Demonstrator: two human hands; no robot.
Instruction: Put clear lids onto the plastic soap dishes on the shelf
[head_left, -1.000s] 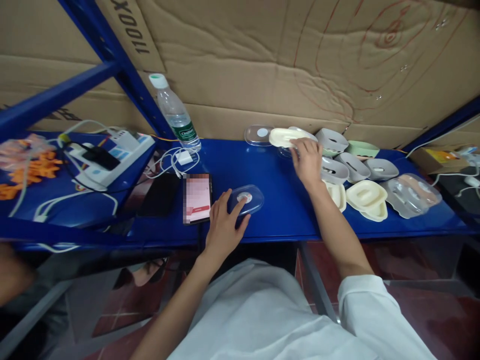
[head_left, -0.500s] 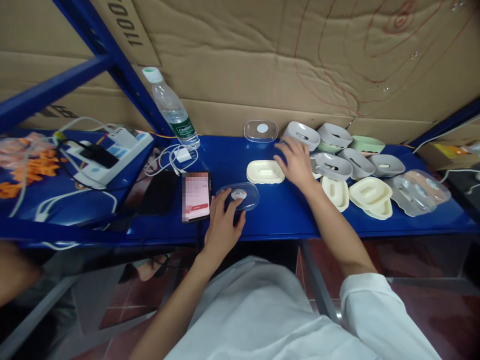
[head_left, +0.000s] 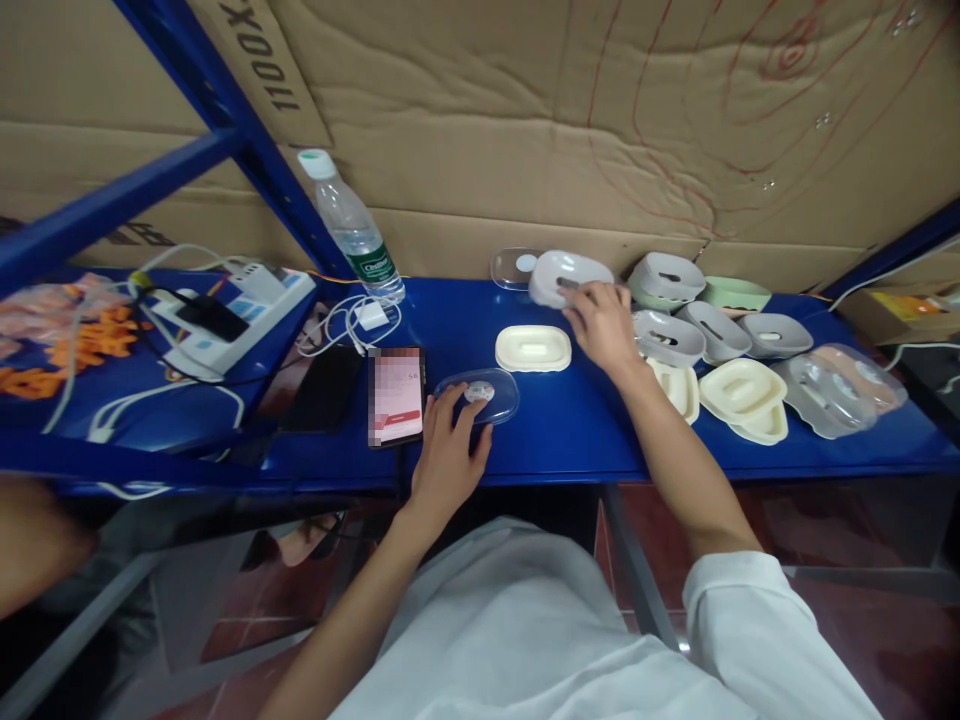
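Observation:
My left hand point(head_left: 447, 452) rests its fingers on a clear oval lid point(head_left: 480, 392) with a round sticker, lying flat on the blue shelf point(head_left: 555, 440) next to a phone point(head_left: 395, 395). My right hand point(head_left: 606, 322) grips a grey soap-dish tray point(head_left: 559, 274) and holds it tilted just above the shelf at the back. A cream soap-dish base point(head_left: 532, 348) lies on the shelf between my two hands. Another clear lid point(head_left: 510, 266) lies behind the grey tray, partly hidden by it.
Several grey, cream and green soap-dish parts point(head_left: 720, 340) crowd the shelf's right half, with clear lids point(head_left: 840, 385) at the far right. A water bottle point(head_left: 352, 228), a charger with cable point(head_left: 352, 322), a dark phone point(head_left: 324, 388) and a power strip point(head_left: 232, 310) sit on the left. Cardboard lines the back.
My right hand set the cream base down on the shelf, reached back and took hold of a grey tray, now lifted. My left hand stayed on the clear lid.

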